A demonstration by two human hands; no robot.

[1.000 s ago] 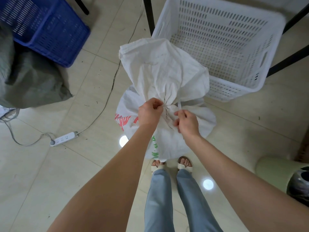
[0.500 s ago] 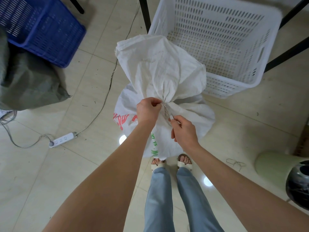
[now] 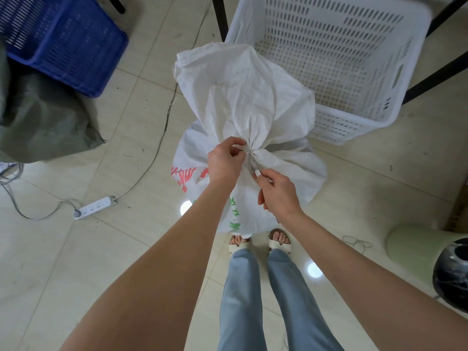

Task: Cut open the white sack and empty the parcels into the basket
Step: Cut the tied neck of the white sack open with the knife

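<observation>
A white woven sack (image 3: 248,102) with red and green print stands on the floor in front of my feet, its neck tied shut and its top flap spread out above the knot. My left hand (image 3: 224,160) pinches the tie at the gathered neck. My right hand (image 3: 277,192) grips a small cutter (image 3: 254,168), its thin blade pointing up into the knot. The white plastic basket (image 3: 410,72) sits just behind the sack at the upper right, with nothing in it. No parcels show; the sack hides them.
A blue crate (image 3: 63,39) and a grey-green sack (image 3: 45,117) lie at the upper left. A power strip (image 3: 95,207) with its cable runs across the tiled floor on the left. Black table legs (image 3: 219,19) flank the basket. A pale green bin (image 3: 430,252) stands at the right.
My right hand dropped from the tie's right side to below the knot and now aims the cutter's blade up into it. My left hand kept its pinch on the neck.
</observation>
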